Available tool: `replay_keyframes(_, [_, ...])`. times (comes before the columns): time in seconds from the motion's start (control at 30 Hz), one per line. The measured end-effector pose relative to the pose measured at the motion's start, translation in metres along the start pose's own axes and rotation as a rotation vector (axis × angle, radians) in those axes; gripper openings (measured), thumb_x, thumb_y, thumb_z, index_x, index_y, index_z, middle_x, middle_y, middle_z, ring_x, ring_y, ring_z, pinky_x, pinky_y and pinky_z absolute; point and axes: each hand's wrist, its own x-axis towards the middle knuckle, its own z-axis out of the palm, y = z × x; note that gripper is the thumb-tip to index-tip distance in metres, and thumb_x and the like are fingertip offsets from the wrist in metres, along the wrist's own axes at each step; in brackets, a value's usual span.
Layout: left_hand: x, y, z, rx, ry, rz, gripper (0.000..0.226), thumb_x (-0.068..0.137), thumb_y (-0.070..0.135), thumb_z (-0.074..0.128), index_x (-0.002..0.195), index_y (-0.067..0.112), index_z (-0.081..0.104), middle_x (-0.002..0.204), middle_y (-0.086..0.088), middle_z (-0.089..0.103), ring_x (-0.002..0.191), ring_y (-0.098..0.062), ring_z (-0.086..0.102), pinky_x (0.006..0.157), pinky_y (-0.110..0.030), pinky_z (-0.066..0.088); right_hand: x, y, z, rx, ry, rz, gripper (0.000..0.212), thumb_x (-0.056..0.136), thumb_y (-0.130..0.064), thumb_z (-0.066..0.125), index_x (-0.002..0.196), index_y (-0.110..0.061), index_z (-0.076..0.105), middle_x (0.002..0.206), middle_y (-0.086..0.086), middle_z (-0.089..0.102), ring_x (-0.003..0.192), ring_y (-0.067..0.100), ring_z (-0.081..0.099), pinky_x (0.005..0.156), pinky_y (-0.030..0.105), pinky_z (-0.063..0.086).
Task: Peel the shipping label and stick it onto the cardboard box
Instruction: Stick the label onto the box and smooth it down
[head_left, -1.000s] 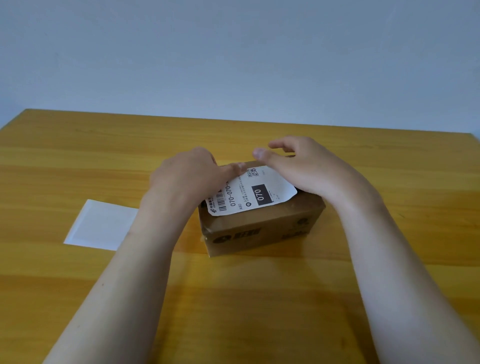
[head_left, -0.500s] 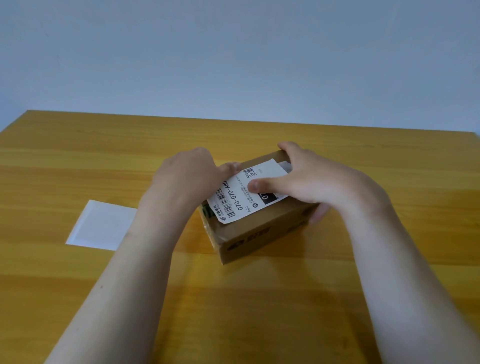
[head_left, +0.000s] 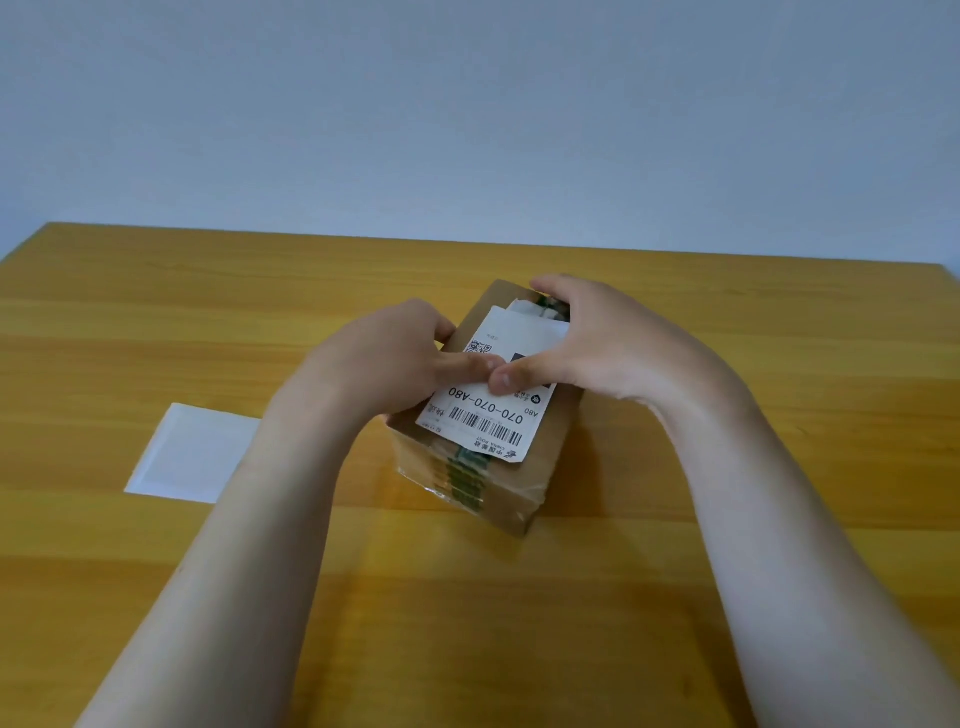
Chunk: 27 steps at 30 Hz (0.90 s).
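Pressing both thumbs on smooth white label (head_left: 485, 410) atop brown cardboard box (head_left: 524, 480).

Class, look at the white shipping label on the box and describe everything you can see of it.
The white rectangular paper shipping label lies on top of the brown cardboard box, its barcode end nearest the camera. Printed on it are a barcode, "070-070-A80", a QR code and a black block. The left hand and right hand press thumbs onto its middle. Its near corner overhangs the box edge slightly.
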Motion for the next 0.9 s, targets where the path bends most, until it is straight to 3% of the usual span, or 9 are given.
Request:
replay_keyframes(0.1, [-0.001, 0.002, 0.000, 0.021, -0.008, -0.026, 0.047, 0.091, 0.062, 0.066, 0.094, 0.018, 0.080, 0.080, -0.002, 0.080, 0.072, -0.024, 0.078, 0.073, -0.041, 0.062, 0.002, 0.001, 0.002, -0.011, -0.002, -0.011, 0.124, 0.051, -0.060, 0.098, 0.158, -0.032, 0.042, 0.150, -0.008, 0.054, 0.132, 0.016, 0.055, 0.109, 0.040, 0.047])
replay_keyframes(0.23, [0.000, 0.003, 0.003, 0.074, 0.081, -0.047, 0.053, 0.092, 0.063, 0.063, 0.082, 0.014, 0.080, 0.071, -0.003, 0.077, 0.061, -0.023, 0.074, 0.063, -0.037, 0.059, 0.006, 0.006, 0.006, 0.049, 0.048, -0.013, 0.116, 0.050, -0.062, 0.097, 0.152, -0.036, 0.048, 0.141, -0.011, 0.058, 0.124, 0.014, 0.059, 0.102, 0.036, 0.051])
replay_keyframes(0.33, [0.002, 0.005, 0.006, 0.132, 0.167, -0.058, 0.058, 0.093, 0.064, 0.061, 0.077, 0.011, 0.079, 0.063, -0.003, 0.072, 0.052, -0.020, 0.066, 0.051, -0.029, 0.046, 0.008, 0.006, 0.010, 0.064, 0.089, -0.033, 0.099, 0.057, -0.061, 0.095, 0.144, -0.036, 0.053, 0.131, -0.013, 0.058, 0.116, 0.012, 0.060, 0.088, 0.031, 0.050])
replay_keyframes(0.5, [0.000, 0.006, 0.008, 0.172, 0.207, -0.068, 0.062, 0.096, 0.064, 0.056, 0.080, 0.008, 0.077, 0.060, -0.005, 0.075, 0.048, -0.015, 0.071, 0.052, -0.026, 0.051, 0.009, 0.005, 0.011, 0.049, 0.090, -0.060, 0.083, 0.063, -0.059, 0.092, 0.134, -0.036, 0.057, 0.122, -0.014, 0.057, 0.102, 0.009, 0.061, 0.071, 0.024, 0.045])
replay_keyframes(0.6, [0.000, 0.008, 0.009, 0.218, 0.226, -0.061, 0.063, 0.097, 0.065, 0.055, 0.077, 0.007, 0.073, 0.056, -0.005, 0.072, 0.055, -0.020, 0.073, 0.059, -0.030, 0.055, 0.008, 0.005, 0.010, 0.045, 0.084, -0.071, 0.075, 0.065, -0.060, 0.091, 0.128, -0.037, 0.057, 0.115, -0.015, 0.057, 0.096, 0.004, 0.060, 0.069, 0.026, 0.046])
replay_keyframes(0.73, [0.000, 0.009, 0.011, 0.259, 0.257, -0.048, 0.064, 0.098, 0.065, 0.051, 0.078, 0.007, 0.068, 0.057, -0.006, 0.069, 0.065, -0.026, 0.074, 0.073, -0.040, 0.062, 0.010, 0.007, 0.011, 0.057, 0.088, -0.074, 0.066, 0.067, -0.060, 0.090, 0.121, -0.036, 0.060, 0.109, -0.016, 0.058, 0.094, 0.010, 0.064, 0.072, 0.030, 0.050])
replay_keyframes(0.9, [0.002, 0.007, 0.015, 0.277, 0.305, -0.043, 0.067, 0.098, 0.067, 0.048, 0.067, 0.009, 0.061, 0.053, -0.004, 0.061, 0.062, -0.026, 0.067, 0.062, -0.035, 0.053, 0.012, 0.008, 0.013, 0.062, 0.101, -0.070, 0.059, 0.069, -0.060, 0.088, 0.116, -0.036, 0.062, 0.109, -0.012, 0.060, 0.095, 0.011, 0.064, 0.075, 0.032, 0.050])
